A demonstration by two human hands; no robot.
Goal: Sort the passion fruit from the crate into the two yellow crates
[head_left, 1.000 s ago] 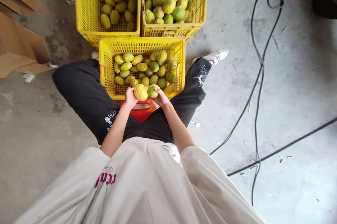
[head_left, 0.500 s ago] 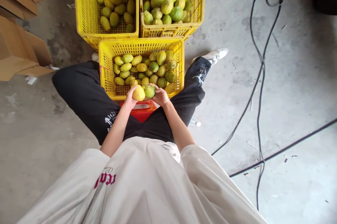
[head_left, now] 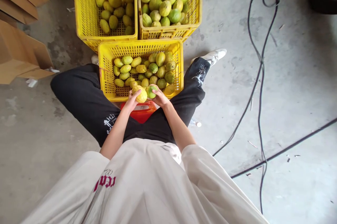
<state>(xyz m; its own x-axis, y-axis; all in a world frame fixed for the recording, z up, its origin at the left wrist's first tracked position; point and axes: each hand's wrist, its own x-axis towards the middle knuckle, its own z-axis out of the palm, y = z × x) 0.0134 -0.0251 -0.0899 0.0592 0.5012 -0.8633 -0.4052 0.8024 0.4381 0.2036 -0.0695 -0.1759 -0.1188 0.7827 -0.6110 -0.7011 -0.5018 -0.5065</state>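
Note:
My left hand (head_left: 132, 99) is wrapped round a yellow papaya (head_left: 142, 95), thumb along its near side. Right beside it, my right hand (head_left: 160, 97) grips a greener papaya (head_left: 151, 91). The two fruits are side by side, held over the near rim of a low yellow crate (head_left: 101, 62) between my knees. Inside that crate lie several smaller yellow-green papayas (head_left: 153, 67), with the slotted floor showing at the left and front. Some fingers of both hands are hidden behind the fruit.
Beyond stand two yellow crates, the left one (head_left: 84, 17) partly filled and the right one (head_left: 168, 34) heaped with papayas. A red plastic object (head_left: 142, 113) is below my hands. Cardboard (head_left: 23, 52) stands at left; black cables (head_left: 260, 76) cross the floor at right.
The yellow papaya in my left hand has turned, showing more of its length, and moved slightly right and nearer. My right hand still has the greener one.

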